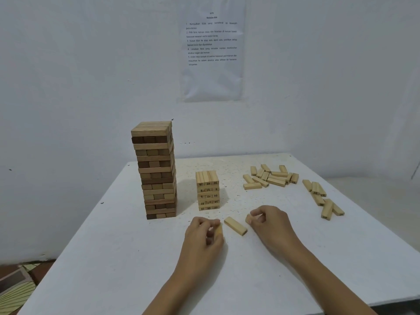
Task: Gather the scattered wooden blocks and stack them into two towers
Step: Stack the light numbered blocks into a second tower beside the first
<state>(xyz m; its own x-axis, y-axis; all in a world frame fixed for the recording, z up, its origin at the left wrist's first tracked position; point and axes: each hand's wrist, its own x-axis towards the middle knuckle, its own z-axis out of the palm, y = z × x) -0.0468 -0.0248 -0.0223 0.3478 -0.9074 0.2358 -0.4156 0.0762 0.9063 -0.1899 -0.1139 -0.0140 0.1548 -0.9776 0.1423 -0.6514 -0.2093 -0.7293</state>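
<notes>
We see the left hand [203, 235] with its fingers curled, pinching a pale block [219, 230] at the fingertips. The right hand [269, 226] also curls its fingers round a second block [248, 218], of which only one end shows. Between the two sets of fingertips a loose block [235, 226] lies flat on the table [113, 246], touching neither hand as far as we can tell. Just beyond the left fingers stands the short tower [207, 190] of pale numbered blocks. Further to their left rises the tall tower [155, 171] of darker wood. Well beyond the right fingers lies a pile [276, 181] of pale blocks, and off to their right a looser scatter [318, 189]. A printed sheet [212, 53] hangs on the wall [68, 64].
</notes>
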